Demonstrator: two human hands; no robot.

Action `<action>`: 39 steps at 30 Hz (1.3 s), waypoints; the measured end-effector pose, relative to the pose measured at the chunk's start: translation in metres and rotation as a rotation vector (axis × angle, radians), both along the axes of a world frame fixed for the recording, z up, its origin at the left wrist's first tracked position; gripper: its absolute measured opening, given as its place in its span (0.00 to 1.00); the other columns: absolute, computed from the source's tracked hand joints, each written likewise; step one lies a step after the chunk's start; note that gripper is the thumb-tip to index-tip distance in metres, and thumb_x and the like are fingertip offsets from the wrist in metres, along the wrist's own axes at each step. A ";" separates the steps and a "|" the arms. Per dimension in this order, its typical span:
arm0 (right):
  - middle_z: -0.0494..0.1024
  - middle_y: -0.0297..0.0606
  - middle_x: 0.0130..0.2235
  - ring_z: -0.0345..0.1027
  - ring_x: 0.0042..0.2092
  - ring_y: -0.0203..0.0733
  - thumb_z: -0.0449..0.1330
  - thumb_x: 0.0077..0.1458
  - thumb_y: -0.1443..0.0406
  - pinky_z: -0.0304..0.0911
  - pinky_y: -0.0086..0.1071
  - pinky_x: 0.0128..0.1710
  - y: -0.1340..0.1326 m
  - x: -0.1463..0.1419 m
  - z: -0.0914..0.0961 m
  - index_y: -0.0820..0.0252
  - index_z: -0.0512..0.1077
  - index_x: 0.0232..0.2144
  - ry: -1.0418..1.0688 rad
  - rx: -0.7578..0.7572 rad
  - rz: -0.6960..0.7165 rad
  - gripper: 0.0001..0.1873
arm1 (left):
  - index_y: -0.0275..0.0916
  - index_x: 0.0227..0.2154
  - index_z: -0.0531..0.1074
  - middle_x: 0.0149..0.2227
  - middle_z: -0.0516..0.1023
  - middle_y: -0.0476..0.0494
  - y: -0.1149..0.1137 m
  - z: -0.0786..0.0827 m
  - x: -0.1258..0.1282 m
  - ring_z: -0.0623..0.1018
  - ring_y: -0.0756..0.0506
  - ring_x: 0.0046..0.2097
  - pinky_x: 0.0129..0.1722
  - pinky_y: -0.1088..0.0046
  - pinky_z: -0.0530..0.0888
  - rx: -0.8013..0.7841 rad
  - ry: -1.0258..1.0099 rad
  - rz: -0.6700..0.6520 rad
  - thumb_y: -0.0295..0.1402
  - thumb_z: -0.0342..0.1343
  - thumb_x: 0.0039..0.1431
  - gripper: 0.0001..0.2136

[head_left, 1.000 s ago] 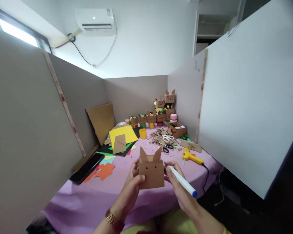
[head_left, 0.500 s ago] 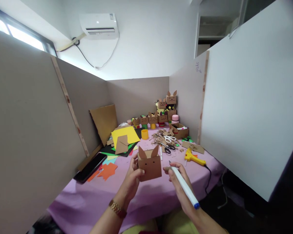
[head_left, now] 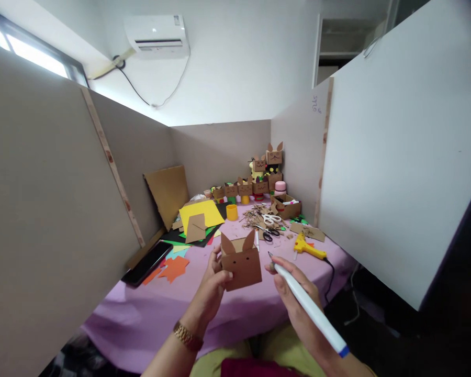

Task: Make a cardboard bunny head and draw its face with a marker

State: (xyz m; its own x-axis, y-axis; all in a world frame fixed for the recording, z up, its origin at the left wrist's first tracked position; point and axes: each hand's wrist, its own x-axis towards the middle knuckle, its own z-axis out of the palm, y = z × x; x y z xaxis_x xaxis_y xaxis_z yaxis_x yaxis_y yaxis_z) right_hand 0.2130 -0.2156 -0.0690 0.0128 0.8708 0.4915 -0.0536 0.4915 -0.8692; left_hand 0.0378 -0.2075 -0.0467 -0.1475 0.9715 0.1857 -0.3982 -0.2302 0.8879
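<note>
My left hand [head_left: 214, 285] grips the left side of a small brown cardboard box [head_left: 241, 264] with two pointed ears and two black dot eyes, held up over the purple table [head_left: 153, 314]. My right hand [head_left: 298, 298] is closed round a white marker with a blue end cap [head_left: 308, 303]. The marker's tip points up and left, just right of the box and apart from it. A gold watch sits on my left wrist.
A yellow glue gun [head_left: 306, 247] and its black cord lie to the right. Scissors [head_left: 270, 225] sit among cardboard scraps. Coloured paper sheets [head_left: 198, 217], a black phone [head_left: 147, 263], a yellow cup [head_left: 231, 212] and several finished eared boxes [head_left: 259, 178] fill the back. Partition walls close both sides.
My right hand has drawn the marker away from the box's right side and tilted it more upright. The box has stayed in my left hand, tilting slightly.
</note>
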 end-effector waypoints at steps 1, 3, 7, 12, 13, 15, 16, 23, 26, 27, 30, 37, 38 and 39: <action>0.79 0.41 0.43 0.74 0.44 0.44 0.57 0.56 0.58 0.70 0.31 0.43 -0.003 0.003 0.002 0.56 0.71 0.44 -0.020 0.029 -0.014 0.15 | 0.45 0.51 0.62 0.44 0.77 0.47 -0.002 0.001 0.000 0.74 0.40 0.48 0.40 0.69 0.69 -0.002 0.000 -0.005 0.20 0.53 0.38 0.32; 0.80 0.40 0.39 0.75 0.40 0.42 0.57 0.56 0.59 0.71 0.30 0.40 -0.010 0.010 0.006 0.56 0.72 0.42 -0.078 0.107 -0.036 0.12 | 0.45 0.51 0.63 0.45 0.77 0.47 -0.007 0.003 0.003 0.73 0.39 0.49 0.42 0.67 0.70 -0.006 -0.006 -0.005 0.21 0.54 0.39 0.31; 0.80 0.36 0.30 0.75 0.31 0.40 0.56 0.56 0.62 0.70 0.28 0.32 -0.031 0.018 0.008 0.55 0.71 0.39 -0.154 0.232 -0.091 0.09 | 0.42 0.51 0.63 0.48 0.75 0.42 -0.029 0.000 0.018 0.70 0.36 0.54 0.48 0.63 0.69 -0.046 -0.030 0.007 0.24 0.57 0.43 0.27; 0.76 0.32 0.20 0.70 0.22 0.39 0.55 0.51 0.67 0.66 0.32 0.26 -0.056 0.016 0.007 0.52 0.69 0.31 -0.111 0.478 -0.238 0.05 | 0.41 0.51 0.63 0.50 0.74 0.36 -0.067 -0.017 0.036 0.70 0.30 0.55 0.49 0.57 0.69 -0.107 -0.076 0.018 0.34 0.65 0.38 0.33; 0.75 0.32 0.19 0.69 0.21 0.39 0.55 0.50 0.67 0.65 0.33 0.24 -0.058 0.015 0.006 0.52 0.68 0.31 -0.099 0.517 -0.244 0.05 | 0.40 0.51 0.63 0.49 0.75 0.35 -0.072 -0.020 0.037 0.70 0.29 0.54 0.48 0.56 0.70 -0.120 -0.086 0.017 0.35 0.66 0.36 0.34; 0.73 0.32 0.18 0.67 0.19 0.39 0.54 0.50 0.67 0.64 0.33 0.22 -0.060 0.014 0.005 0.52 0.68 0.30 -0.078 0.542 -0.239 0.05 | 0.41 0.50 0.64 0.49 0.76 0.35 -0.081 -0.022 0.037 0.71 0.28 0.53 0.47 0.55 0.71 -0.136 -0.092 0.042 0.37 0.67 0.34 0.35; 0.73 0.32 0.18 0.68 0.19 0.39 0.54 0.50 0.68 0.65 0.33 0.22 -0.060 0.013 0.004 0.52 0.68 0.30 -0.074 0.542 -0.239 0.05 | 0.42 0.50 0.64 0.50 0.75 0.36 -0.083 -0.022 0.036 0.71 0.28 0.53 0.47 0.55 0.71 -0.139 -0.091 0.056 0.37 0.67 0.33 0.36; 0.76 0.30 0.20 0.70 0.21 0.38 0.55 0.48 0.70 0.65 0.30 0.25 -0.059 0.011 0.001 0.51 0.70 0.33 -0.102 0.508 -0.195 0.10 | 0.43 0.51 0.64 0.53 0.73 0.36 -0.085 -0.029 0.031 0.71 0.29 0.54 0.47 0.56 0.72 -0.182 -0.135 0.099 0.38 0.67 0.35 0.35; 0.77 0.29 0.20 0.69 0.21 0.37 0.55 0.48 0.68 0.65 0.30 0.26 -0.060 0.010 0.001 0.51 0.70 0.31 -0.135 0.467 -0.219 0.07 | 0.42 0.51 0.64 0.50 0.75 0.35 -0.083 -0.032 0.031 0.73 0.29 0.52 0.46 0.56 0.73 -0.216 -0.144 0.077 0.39 0.66 0.35 0.35; 0.77 0.29 0.20 0.69 0.20 0.37 0.55 0.49 0.67 0.65 0.30 0.26 -0.060 0.010 0.001 0.50 0.70 0.31 -0.135 0.457 -0.228 0.07 | 0.42 0.51 0.64 0.49 0.76 0.35 -0.082 -0.032 0.030 0.73 0.29 0.51 0.45 0.56 0.73 -0.239 -0.146 0.083 0.39 0.66 0.35 0.35; 0.76 0.27 0.20 0.68 0.19 0.36 0.55 0.50 0.66 0.65 0.28 0.24 -0.058 0.007 -0.002 0.50 0.69 0.31 -0.110 0.431 -0.227 0.05 | 0.42 0.49 0.64 0.46 0.78 0.37 -0.079 -0.034 0.027 0.76 0.31 0.49 0.42 0.58 0.75 -0.316 -0.167 0.150 0.38 0.66 0.35 0.33; 0.74 0.27 0.16 0.67 0.16 0.35 0.55 0.53 0.61 0.62 0.27 0.20 -0.050 0.007 -0.011 0.52 0.70 0.29 -0.140 0.357 -0.230 0.04 | 0.41 0.49 0.63 0.44 0.79 0.38 -0.071 -0.043 0.021 0.76 0.31 0.48 0.40 0.59 0.76 -0.334 -0.181 0.233 0.36 0.67 0.35 0.34; 0.74 0.28 0.16 0.67 0.17 0.35 0.55 0.53 0.60 0.61 0.27 0.20 -0.050 0.008 -0.012 0.52 0.70 0.29 -0.156 0.350 -0.226 0.05 | 0.41 0.49 0.63 0.45 0.79 0.38 -0.071 -0.043 0.022 0.76 0.31 0.48 0.40 0.59 0.76 -0.338 -0.179 0.229 0.36 0.67 0.35 0.34; 0.73 0.28 0.17 0.67 0.17 0.35 0.56 0.53 0.60 0.61 0.27 0.20 -0.049 0.010 -0.011 0.52 0.70 0.29 -0.167 0.343 -0.222 0.05 | 0.42 0.50 0.63 0.46 0.79 0.39 -0.071 -0.043 0.023 0.76 0.32 0.49 0.41 0.59 0.76 -0.346 -0.178 0.222 0.35 0.66 0.36 0.34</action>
State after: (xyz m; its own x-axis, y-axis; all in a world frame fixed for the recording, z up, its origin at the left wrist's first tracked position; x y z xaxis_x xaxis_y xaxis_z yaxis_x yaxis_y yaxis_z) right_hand 0.2226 -0.2649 -0.0805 0.0765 0.6419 0.7630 0.2133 0.7370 -0.6414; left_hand 0.0610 -0.2788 -0.0897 -0.3598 0.9131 -0.1920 -0.5263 -0.0287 0.8498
